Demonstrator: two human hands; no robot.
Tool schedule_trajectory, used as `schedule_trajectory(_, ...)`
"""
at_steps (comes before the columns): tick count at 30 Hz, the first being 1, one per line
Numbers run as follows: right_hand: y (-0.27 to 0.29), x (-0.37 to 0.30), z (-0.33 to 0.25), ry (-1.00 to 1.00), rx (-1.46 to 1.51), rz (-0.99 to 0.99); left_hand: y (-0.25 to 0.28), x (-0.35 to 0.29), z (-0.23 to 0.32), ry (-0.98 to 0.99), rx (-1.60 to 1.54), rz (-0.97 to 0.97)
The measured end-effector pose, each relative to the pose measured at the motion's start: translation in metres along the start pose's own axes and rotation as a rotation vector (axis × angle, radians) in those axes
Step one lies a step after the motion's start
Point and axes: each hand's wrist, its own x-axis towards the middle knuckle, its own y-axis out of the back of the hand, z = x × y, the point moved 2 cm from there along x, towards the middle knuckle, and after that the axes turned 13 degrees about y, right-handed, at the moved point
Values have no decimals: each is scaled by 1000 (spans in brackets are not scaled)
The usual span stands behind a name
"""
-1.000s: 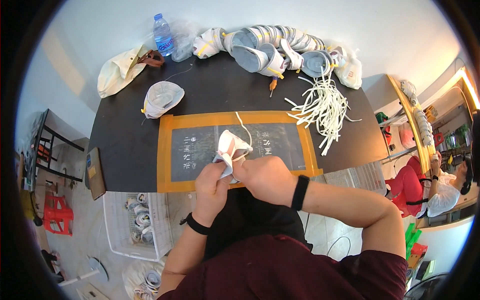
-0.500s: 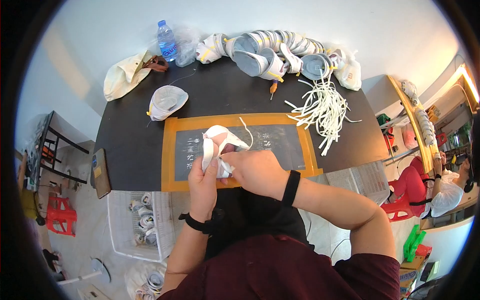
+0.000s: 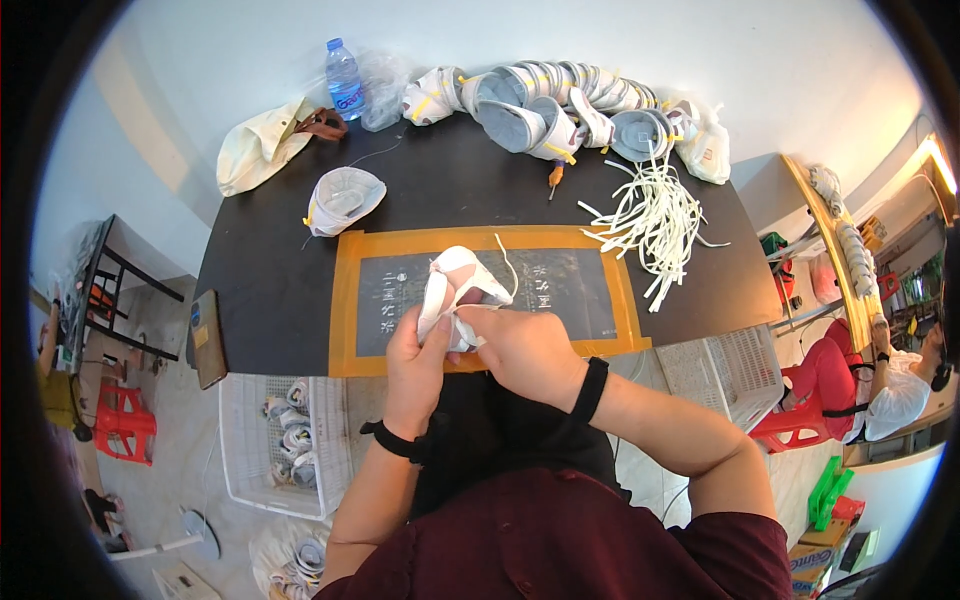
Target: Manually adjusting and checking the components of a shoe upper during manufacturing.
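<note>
Bright room, bent edges

Soft, fairly even light fills the view. The pale wall (image 3: 560, 30) glows warmer at upper right, near a glaring bright strip (image 3: 938, 165), and carries soft shadow bands at left. The dark surface (image 3: 460, 185) bows with fisheye distortion. The left hand (image 3: 413, 365) and right hand (image 3: 532, 345) look reasonably clear; toward the black rim, the red stool (image 3: 127, 425) looks stretched.

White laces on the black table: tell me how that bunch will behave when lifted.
The laces would probably flop and dangle, since their loose ends curl and fan out. They look thin, so the bunch is likely light. Strands cross one another, so pulling one may drag its neighbours.
</note>
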Motion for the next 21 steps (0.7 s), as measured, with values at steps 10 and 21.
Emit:
schedule_trajectory(10, -11, -9, 6, -92, 254, 157, 0, 2, -1, -15, -53, -15)
schedule_trajectory(21, -5, -5, -1, -31, 117, 165, 3, 2, -4, -42, -1, 3)
